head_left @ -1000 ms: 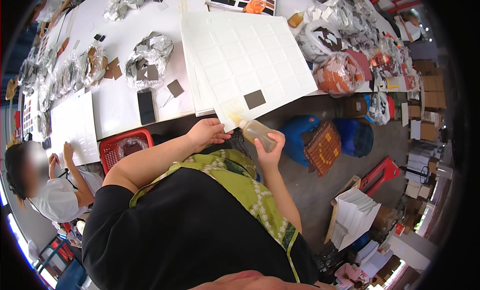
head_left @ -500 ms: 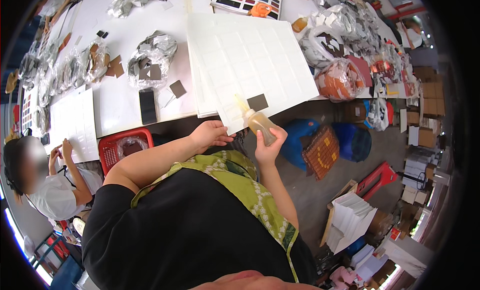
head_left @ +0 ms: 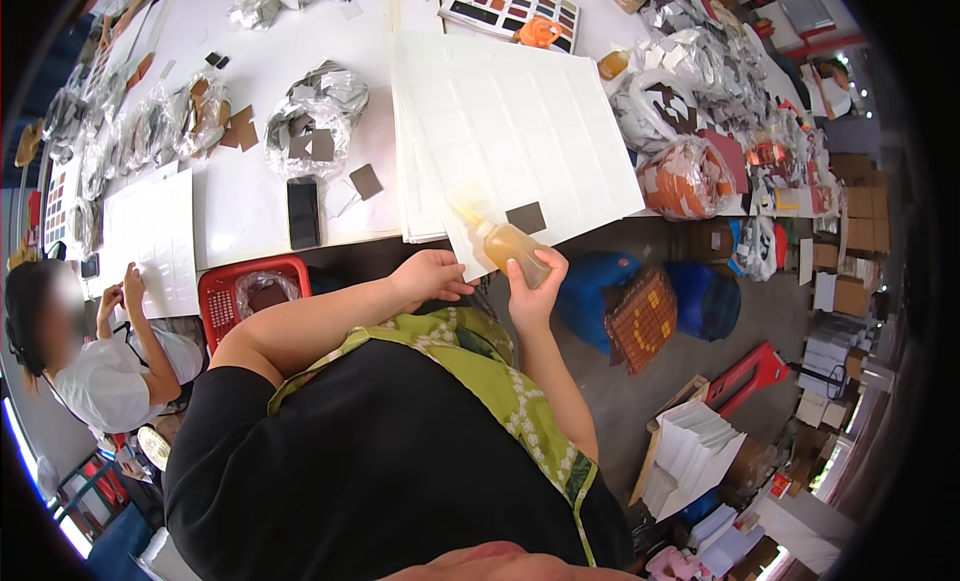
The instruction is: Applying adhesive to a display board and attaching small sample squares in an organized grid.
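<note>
My right hand (head_left: 535,289) is wrapped round a squeeze bottle (head_left: 514,253) of amber liquid. Tilted, the bottle points its pale nozzle at the near left part of a white sheet (head_left: 530,111) marked with rows of faint rectangles. One dark brown swatch (head_left: 526,218) lies on that sheet just beyond the bottle. At the sheet's near corner, which overhangs the table edge, the fingers of my left hand (head_left: 432,279) are curled together; they appear to pinch the corner, though the fingertips are partly hidden. More white sheets lie beneath the top one.
Left of the sheets are a phone (head_left: 303,213), a loose brown swatch (head_left: 366,182) and a plastic bag of swatches (head_left: 318,121). A colour sample card (head_left: 500,9) lies at the back; bagged swatches (head_left: 690,176) crowd the right. A red basket (head_left: 212,303) stands below the table, near a co-worker (head_left: 110,381).
The bottle's nozzle has shifted a little left over the sheet, away from the brown swatch. My left hand stays by the corner. The whole view has shifted slightly.
</note>
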Tool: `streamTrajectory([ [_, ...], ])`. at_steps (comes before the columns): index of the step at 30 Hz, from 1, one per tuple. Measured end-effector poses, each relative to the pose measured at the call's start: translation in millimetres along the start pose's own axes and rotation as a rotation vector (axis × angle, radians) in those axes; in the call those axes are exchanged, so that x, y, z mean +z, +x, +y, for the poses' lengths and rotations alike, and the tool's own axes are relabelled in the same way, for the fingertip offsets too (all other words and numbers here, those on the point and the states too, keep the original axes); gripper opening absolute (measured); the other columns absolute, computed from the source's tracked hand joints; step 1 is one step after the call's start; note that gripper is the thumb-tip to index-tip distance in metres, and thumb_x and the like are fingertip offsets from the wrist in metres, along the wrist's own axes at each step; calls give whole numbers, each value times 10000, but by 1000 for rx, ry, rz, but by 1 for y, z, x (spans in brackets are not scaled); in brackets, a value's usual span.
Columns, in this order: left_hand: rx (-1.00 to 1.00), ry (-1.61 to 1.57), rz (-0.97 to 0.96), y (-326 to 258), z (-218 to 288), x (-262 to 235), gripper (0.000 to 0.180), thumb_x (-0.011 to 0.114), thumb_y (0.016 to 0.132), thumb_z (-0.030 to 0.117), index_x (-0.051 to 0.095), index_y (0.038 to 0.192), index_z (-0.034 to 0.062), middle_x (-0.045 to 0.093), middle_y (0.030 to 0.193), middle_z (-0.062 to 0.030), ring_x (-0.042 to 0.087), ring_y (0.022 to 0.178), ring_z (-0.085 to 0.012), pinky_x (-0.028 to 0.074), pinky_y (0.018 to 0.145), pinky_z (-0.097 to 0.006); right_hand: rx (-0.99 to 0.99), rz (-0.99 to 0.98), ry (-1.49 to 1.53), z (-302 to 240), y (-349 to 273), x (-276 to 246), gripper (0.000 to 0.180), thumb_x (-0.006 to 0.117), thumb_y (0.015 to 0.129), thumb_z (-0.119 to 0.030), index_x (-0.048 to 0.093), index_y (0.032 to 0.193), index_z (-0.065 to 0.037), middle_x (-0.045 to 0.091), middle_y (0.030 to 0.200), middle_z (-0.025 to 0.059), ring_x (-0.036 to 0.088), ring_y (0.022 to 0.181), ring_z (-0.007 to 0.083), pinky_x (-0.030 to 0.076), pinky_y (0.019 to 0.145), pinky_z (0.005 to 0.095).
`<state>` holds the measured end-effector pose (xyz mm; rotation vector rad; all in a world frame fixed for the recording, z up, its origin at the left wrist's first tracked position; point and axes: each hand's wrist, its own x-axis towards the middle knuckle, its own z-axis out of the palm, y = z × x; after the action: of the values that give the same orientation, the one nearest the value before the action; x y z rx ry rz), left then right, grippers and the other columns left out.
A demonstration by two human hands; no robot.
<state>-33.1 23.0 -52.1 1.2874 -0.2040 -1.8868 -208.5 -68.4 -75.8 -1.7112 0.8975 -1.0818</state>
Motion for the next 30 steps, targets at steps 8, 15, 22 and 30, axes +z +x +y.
streamTrajectory([
  [8,-20,35,-49,4,4,-4,216,452,949,177,575,1066,43,656,1013,-75,631,866,-138,495,738,-257,-74,98,-257,13,35,6,429,667,812,-71,376,1127,-54,427,1089,112,438,1015,198,380,897,324],
  [15,-42,50,-64,8,4,-15,220,454,947,179,567,1055,24,651,1032,-90,637,888,-160,504,742,-261,-12,-11,33,-6,29,23,390,679,788,-62,413,1072,-50,412,1078,135,432,1018,251,355,907,363],
  [22,-31,69,-96,11,6,-18,207,468,944,184,581,995,18,652,998,-99,647,880,-177,515,727,-269,-101,50,-227,13,46,28,422,651,818,-56,370,1133,-51,426,1107,122,431,1044,203,372,913,332],
  [30,-53,93,-109,13,7,-23,193,490,937,192,562,905,16,644,919,-92,660,875,-194,525,713,-280,234,90,151,-8,65,48,413,650,825,-76,369,1128,-49,422,1125,124,429,1051,202,374,909,334],
])
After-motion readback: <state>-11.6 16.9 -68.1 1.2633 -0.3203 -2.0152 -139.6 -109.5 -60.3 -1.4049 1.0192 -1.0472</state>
